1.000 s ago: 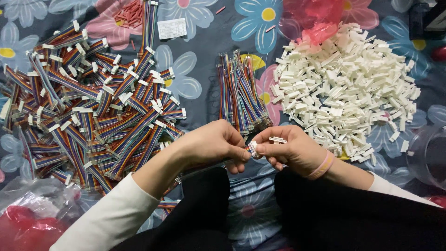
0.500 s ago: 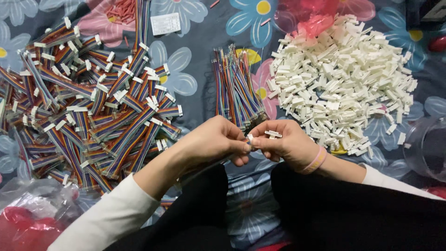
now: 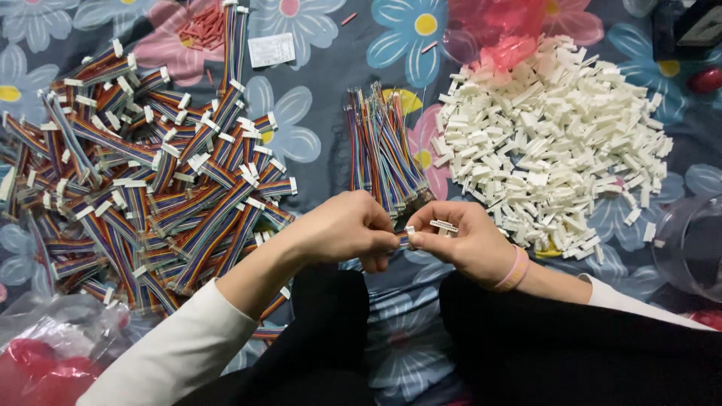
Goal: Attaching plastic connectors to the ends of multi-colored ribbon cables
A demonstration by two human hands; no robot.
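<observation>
My left hand point(image 3: 347, 229) and my right hand point(image 3: 462, 242) meet at the middle, above my lap. Between their fingertips sits a short rainbow ribbon cable end point(image 3: 404, 239) with a small white connector point(image 3: 443, 225) at the right hand's fingers. The left hand pinches the cable; the right hand pinches the white connector. Just behind the hands lies a loose bundle of multicoloured cables point(image 3: 380, 146). A big heap of white plastic connectors point(image 3: 553, 143) lies to the right. A wide pile of ribbon cables with white ends point(image 3: 143, 180) spreads to the left.
Everything rests on a dark floral cloth point(image 3: 323, 90). A white label point(image 3: 271, 49) lies at the back, a pink plastic bag point(image 3: 500, 30) behind the white heap, a clear bag with red contents point(image 3: 45, 353) at the lower left, a clear container point(image 3: 692, 240) at the right edge.
Both hands stay together at the middle, working the cable end and connector with small finger shifts. The piles have not moved.
</observation>
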